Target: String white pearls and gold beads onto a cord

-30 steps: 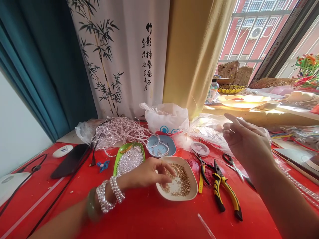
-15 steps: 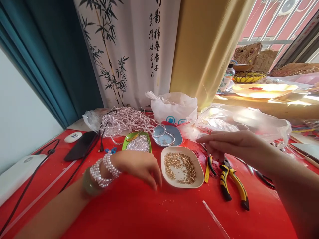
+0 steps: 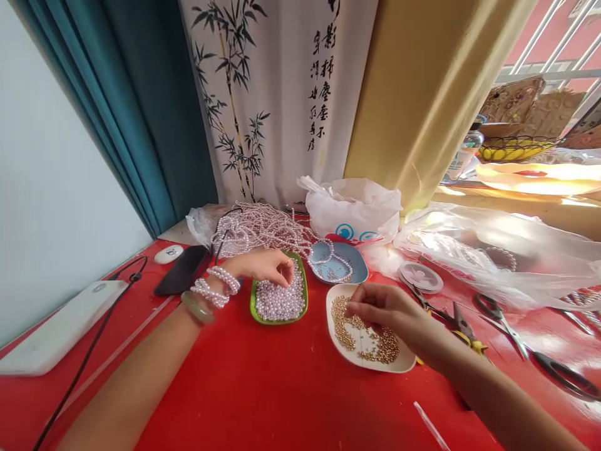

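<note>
My left hand, wearing pearl bracelets and a pale green bangle, is over the back of a green tray of white pearl beads. Its fingers are pinched together just above the beads; anything between them is too small to make out. My right hand hangs over a white dish of small gold beads. Thumb and fingertips meet in a pinch there, and I cannot make out what they hold. Behind them sits a blue dish with a few small beads and part of a pearl strand.
Pearl strands are heaped at the back beside a white plastic bag. On the right lie a spool, yellow-black pliers, scissors and a clear bag. A phone and a white device with a cable are left.
The view has swung left. My left hand has moved from the bare table beside the white dish to the green tray. My right hand has come left from above the pliers to the gold beads.
</note>
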Available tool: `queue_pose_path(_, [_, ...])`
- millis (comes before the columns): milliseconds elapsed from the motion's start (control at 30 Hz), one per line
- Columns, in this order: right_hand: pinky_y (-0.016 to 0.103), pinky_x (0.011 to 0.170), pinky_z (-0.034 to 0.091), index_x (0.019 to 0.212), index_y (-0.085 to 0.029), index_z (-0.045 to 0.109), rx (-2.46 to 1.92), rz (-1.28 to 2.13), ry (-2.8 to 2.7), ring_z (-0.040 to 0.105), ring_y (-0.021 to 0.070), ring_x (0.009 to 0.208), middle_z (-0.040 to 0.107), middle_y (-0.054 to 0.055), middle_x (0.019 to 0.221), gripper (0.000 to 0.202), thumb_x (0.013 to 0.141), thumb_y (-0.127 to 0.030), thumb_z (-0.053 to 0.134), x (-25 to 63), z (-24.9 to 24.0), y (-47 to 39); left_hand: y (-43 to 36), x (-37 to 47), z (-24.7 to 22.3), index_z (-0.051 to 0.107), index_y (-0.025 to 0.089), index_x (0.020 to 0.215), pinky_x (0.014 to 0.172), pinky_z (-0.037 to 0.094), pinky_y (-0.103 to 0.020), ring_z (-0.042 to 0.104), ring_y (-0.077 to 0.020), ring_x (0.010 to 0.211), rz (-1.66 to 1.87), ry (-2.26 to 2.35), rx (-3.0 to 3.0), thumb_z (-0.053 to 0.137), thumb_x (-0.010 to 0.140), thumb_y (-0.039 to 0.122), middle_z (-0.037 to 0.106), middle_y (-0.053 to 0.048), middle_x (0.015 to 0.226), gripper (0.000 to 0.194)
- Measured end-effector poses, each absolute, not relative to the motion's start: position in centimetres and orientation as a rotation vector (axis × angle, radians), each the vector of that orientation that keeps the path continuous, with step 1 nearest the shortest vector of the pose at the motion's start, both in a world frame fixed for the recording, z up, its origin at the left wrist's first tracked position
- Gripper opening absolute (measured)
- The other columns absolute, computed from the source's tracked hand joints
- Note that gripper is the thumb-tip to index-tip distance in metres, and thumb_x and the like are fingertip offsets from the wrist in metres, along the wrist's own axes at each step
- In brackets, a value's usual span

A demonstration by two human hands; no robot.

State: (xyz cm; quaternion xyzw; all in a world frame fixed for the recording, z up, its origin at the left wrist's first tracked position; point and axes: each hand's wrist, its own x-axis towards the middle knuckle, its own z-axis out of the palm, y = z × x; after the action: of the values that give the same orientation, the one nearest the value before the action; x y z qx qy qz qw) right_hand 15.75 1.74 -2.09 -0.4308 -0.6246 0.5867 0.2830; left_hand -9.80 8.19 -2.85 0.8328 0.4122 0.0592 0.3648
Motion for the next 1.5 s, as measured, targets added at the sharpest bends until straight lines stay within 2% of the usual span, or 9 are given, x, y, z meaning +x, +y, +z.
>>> queue_pose_path(133, [0.015,0.039,0.031,0.062,-0.015,0.051,-1.14,1.625,-1.554,0.04,0.0033,0.043,0.046,-0.005,0.052,0.022,0.067,-0.033,0.062,14.7,-4.7,1.7,8.3,-8.7,-4.2,0.064,0.016,0.073,0.057,0.038,-0.02,0.055,-0.0118,0.064,0.277,1.128,2.197,0.06,0.06,0.018,0.064,-0.002,0.072,0.013])
queue_pose_path(367, [0.014,0.04,0.033,0.082,-0.016,0.057,-1.193,1.62,-1.342,0.043,0.0043,0.047,0.052,-0.003,0.062,0.024,0.066,-0.032,0.063,14.8,-5.3,2.0,8.4,-7.7,-5.8,0.066,0.018,0.07,0.058,0.037,-0.021,0.056,-0.0126,0.064,0.297,1.094,2.27,0.065,0.057,0.024,0.065,0.0,0.07,0.015])
queue_pose_path(500, [0.015,0.041,0.035,0.071,-0.015,0.058,-1.244,1.526,-1.357,0.044,0.0051,0.048,0.052,-0.003,0.059,0.019,0.065,-0.031,0.064,15.0,-4.6,2.1,8.4,-7.8,-6.3,0.066,0.018,0.07,0.06,0.037,-0.022,0.057,-0.0129,0.066,0.288,1.081,2.248,0.065,0.057,0.026,0.066,0.0,0.07,0.015])
queue_pose_path(700, [0.018,0.045,0.04,0.077,-0.017,0.061,-1.208,1.426,-1.352,0.048,0.007,0.049,0.057,-0.001,0.059,0.021,0.064,-0.034,0.063,15.3,-3.6,2.1,8.4,-8.0,-6.0,0.066,0.016,0.069,0.061,0.038,-0.023,0.056,-0.0125,0.065,0.348,1.059,2.174,0.063,0.06,0.023,0.065,-0.001,0.069,0.012])
queue_pose_path(800, [0.018,0.042,0.036,0.078,-0.017,0.058,-1.18,1.42,-1.377,0.045,0.0068,0.043,0.054,-0.003,0.053,0.021,0.067,-0.035,0.06,15.2,-3.5,1.9,8.2,-7.5,-5.5,0.063,0.014,0.071,0.059,0.038,-0.023,0.054,-0.0117,0.065,0.516,1.061,1.991,0.061,0.062,0.024,0.063,-0.003,0.072,0.014])
queue_pose_path(933, [0.018,0.041,0.034,0.065,-0.016,0.053,-1.216,1.388,-1.502,0.043,0.0062,0.042,0.053,-0.003,0.051,0.015,0.07,-0.03,0.055,15.0,-3.3,1.6,7.1,-5.5,-5.1,0.058,0.012,0.076,0.048,0.033,-0.018,0.047,-0.0065,0.056,0.835,1.017,1.529,0.062,0.063,0.026,0.06,-0.003,0.074,0.02])
queue_pose_path(1067, [0.02,0.045,0.037,0.061,-0.017,0.048,-1.249,1.258,-1.596,0.047,0.0075,0.048,0.056,-0.001,0.058,0.01,0.07,-0.022,0.05,14.9,-2.8,1.0,5.4,-3.2,-4.9,0.056,0.011,0.078,0.045,0.031,-0.015,0.041,-0.002,0.051,0.99,0.888,1.163,0.066,0.061,0.022,0.056,-0.001,0.073,0.022])
queue_pose_path(1300, [0.023,0.052,0.041,0.062,-0.02,0.044,-1.217,0.763,-1.809,0.055,0.0115,0.06,0.061,0.002,0.076,0.009,0.07,-0.018,0.047,14.8,-1.5,-0.9,3.6,-1.5,-4.1,0.058,0.012,0.077,0.046,0.035,-0.013,0.048,-0.0032,0.055,1.005,0.736,0.906,0.07,0.057,0.017,0.058,0.0,0.069,0.024])
queue_pose_path(1500, [0.025,0.057,0.046,0.058,-0.021,0.039,-1.169,0.787,-1.817,0.061,0.0173,0.077,0.062,0.003,0.074,0.014,0.069,-0.014,0.044,14.7,-1.1,-1.4,3.1,-1.0,-3.9,0.058,0.012,0.07,0.047,0.039,-0.013,0.05,-0.0036,0.056,1.023,0.76,0.891,0.072,0.054,0.016,0.057,0.001,0.067,0.022])
